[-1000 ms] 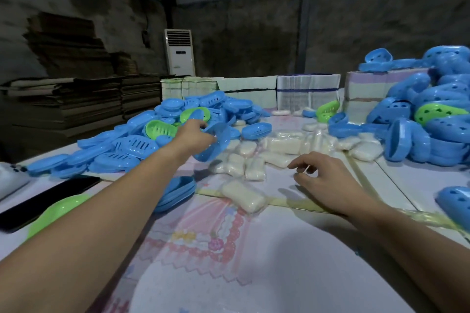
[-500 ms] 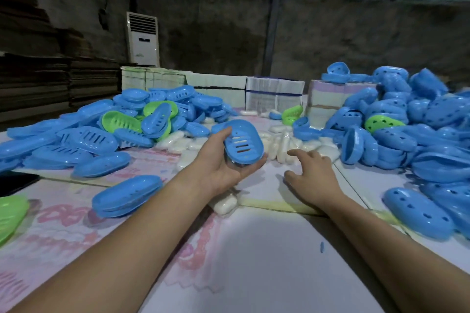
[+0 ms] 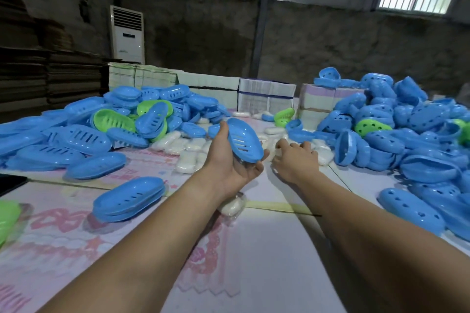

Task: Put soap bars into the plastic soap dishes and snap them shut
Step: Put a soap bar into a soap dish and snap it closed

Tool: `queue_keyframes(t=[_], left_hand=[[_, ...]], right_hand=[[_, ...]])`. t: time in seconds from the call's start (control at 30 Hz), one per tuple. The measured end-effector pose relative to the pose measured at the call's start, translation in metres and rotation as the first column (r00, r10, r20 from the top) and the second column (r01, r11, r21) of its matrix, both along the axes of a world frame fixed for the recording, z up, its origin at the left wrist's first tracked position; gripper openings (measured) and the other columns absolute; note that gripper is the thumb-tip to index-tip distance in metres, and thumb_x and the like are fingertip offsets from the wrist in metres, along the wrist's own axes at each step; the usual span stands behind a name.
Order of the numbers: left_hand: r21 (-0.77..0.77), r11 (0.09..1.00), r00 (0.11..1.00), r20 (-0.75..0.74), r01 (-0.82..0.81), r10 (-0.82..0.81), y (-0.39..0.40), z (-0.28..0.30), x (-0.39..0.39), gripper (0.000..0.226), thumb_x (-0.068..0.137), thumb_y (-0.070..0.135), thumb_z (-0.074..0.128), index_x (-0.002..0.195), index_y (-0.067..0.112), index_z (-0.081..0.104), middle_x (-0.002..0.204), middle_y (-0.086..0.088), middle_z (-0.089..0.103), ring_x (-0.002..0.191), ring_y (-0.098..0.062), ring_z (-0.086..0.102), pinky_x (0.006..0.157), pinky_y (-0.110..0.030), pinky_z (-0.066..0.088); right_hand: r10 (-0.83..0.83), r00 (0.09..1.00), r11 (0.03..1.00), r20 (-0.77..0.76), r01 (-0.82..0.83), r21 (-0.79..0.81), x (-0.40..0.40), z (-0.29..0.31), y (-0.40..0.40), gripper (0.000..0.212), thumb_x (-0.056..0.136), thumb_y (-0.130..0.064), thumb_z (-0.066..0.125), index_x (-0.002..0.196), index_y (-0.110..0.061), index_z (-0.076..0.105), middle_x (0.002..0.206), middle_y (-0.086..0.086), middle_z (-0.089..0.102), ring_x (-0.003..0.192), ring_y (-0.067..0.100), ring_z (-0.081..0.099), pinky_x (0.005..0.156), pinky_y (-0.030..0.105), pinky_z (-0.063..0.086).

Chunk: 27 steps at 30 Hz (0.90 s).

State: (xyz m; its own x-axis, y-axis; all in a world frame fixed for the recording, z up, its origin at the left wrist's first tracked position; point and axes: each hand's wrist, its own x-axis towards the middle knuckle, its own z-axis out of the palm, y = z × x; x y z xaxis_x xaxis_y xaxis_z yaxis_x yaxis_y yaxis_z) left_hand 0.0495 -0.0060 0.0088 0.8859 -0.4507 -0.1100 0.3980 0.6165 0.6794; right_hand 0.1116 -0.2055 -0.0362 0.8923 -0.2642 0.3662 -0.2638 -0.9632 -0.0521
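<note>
a: what is the left hand (image 3: 230,160) doing?

b: it is reaching forward with the palm turned up, cradling a blue dish (image 3: 244,141). the thumb is curling over the dish's far edge and the fingers are curling under it, so the dish is tilting above the table (image 3: 267,249).

a: and the right hand (image 3: 296,160)?

b: it is lying palm down, just right of the left hand, with fingers loosely spread and reaching onto the wrapped soap bars (image 3: 187,157) scattered behind both hands. whether the fingertips are pinching a bar, i cannot tell.

a: how much room is showing around them?

b: both forearms are stretching over a bare stretch of table in front. a closed dish (image 3: 129,199) is lying to the left of the left arm, and one bar (image 3: 232,205) is peeking out under the left wrist. a left pile (image 3: 106,129) and a right pile (image 3: 407,139) of dishes are flanking the hands. boxes (image 3: 267,96) are lining the far edge.
</note>
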Motion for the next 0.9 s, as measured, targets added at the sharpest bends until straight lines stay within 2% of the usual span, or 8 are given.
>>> queue_keyframes(t=[0.1,0.2,0.37,0.53,0.63,0.73,0.8,0.9], left_hand=[[0.013,1.000,1.000,0.031,-0.005,0.004,-0.001,0.002,-0.003,0.063,0.101,0.065,0.035,0.122,0.011,0.059,0.092,-0.014,0.064,0.066,-0.030,0.068,0.049,-0.023,0.048],[0.027,0.999,0.998,0.054,-0.027,0.025,-0.001,0.004,-0.004,0.064,0.101,0.065,0.036,0.127,0.011,0.059,0.095,-0.014,0.065,0.066,-0.030,0.070,0.048,-0.024,0.050],[0.045,0.998,0.996,0.079,-0.038,0.034,-0.002,0.004,-0.005,0.062,0.100,0.065,0.038,0.121,0.012,0.061,0.094,-0.013,0.064,0.072,-0.027,0.066,0.056,-0.029,0.049],[0.079,0.996,0.997,0.057,-0.047,0.043,-0.007,0.001,-0.008,0.055,0.099,0.064,0.042,0.114,0.015,0.060,0.090,-0.011,0.061,0.074,-0.021,0.056,0.068,-0.033,0.045],[0.080,0.996,0.999,0.042,-0.037,0.034,-0.008,-0.001,-0.009,0.053,0.099,0.062,0.045,0.117,0.015,0.059,0.088,-0.010,0.060,0.074,-0.020,0.056,0.069,-0.032,0.045],[0.125,0.992,0.996,0.084,-0.032,0.022,-0.012,-0.006,-0.009,0.052,0.101,0.056,0.046,0.132,0.015,0.056,0.095,-0.009,0.059,0.080,-0.021,0.057,0.072,-0.035,0.048],[0.146,0.988,0.993,0.114,-0.042,0.025,-0.014,-0.009,-0.007,0.051,0.102,0.051,0.049,0.143,0.020,0.050,0.101,-0.010,0.059,0.082,-0.023,0.062,0.072,-0.038,0.054],[0.138,0.990,0.991,0.133,-0.044,0.026,-0.017,-0.011,-0.005,0.053,0.102,0.049,0.051,0.146,0.021,0.046,0.101,-0.011,0.062,0.070,-0.023,0.073,0.068,-0.037,0.059]], right_hand=[[-0.077,0.997,0.997,-0.025,0.077,-0.003,-0.001,-0.001,-0.003,0.038,0.094,-0.040,0.042,0.132,-0.032,0.043,0.131,0.006,0.056,0.128,0.037,0.034,0.095,0.052,0.033],[-0.118,0.992,0.993,0.038,0.117,0.015,-0.007,-0.008,-0.011,0.030,0.093,-0.039,0.047,0.122,-0.033,0.048,0.120,0.006,0.062,0.121,0.033,0.039,0.084,0.045,0.033],[-0.094,0.985,0.933,0.142,0.037,0.358,-0.019,0.001,-0.020,0.023,0.083,-0.028,0.061,0.104,-0.036,0.061,0.105,0.007,0.064,0.119,0.029,0.045,0.087,0.038,0.044],[-0.131,0.972,0.901,0.196,0.034,0.432,-0.036,0.005,-0.026,0.018,0.085,-0.033,0.061,0.100,-0.031,0.071,0.100,0.005,0.069,0.098,0.025,0.061,0.075,0.031,0.049],[-0.150,0.966,0.848,0.212,0.015,0.530,-0.047,0.007,-0.030,0.016,0.080,-0.018,0.064,0.087,-0.032,0.069,0.093,0.003,0.070,0.089,0.023,0.064,0.076,0.030,0.051],[-0.102,0.935,0.813,0.339,-0.118,0.570,-0.059,0.015,-0.030,0.020,0.078,-0.014,0.069,0.087,-0.032,0.070,0.077,-0.005,0.064,0.072,0.013,0.061,0.068,0.030,0.048],[-0.073,0.869,0.728,0.489,-0.289,0.622,-0.069,0.025,-0.024,0.025,0.078,-0.015,0.074,0.097,-0.031,0.071,0.070,-0.006,0.056,0.065,0.013,0.054,0.066,0.031,0.046],[-0.056,0.782,0.493,0.620,-0.518,0.698,-0.082,0.042,-0.001,0.031,0.078,-0.016,0.078,0.101,-0.034,0.070,0.078,-0.001,0.056,0.067,0.012,0.056,0.064,0.028,0.050]])
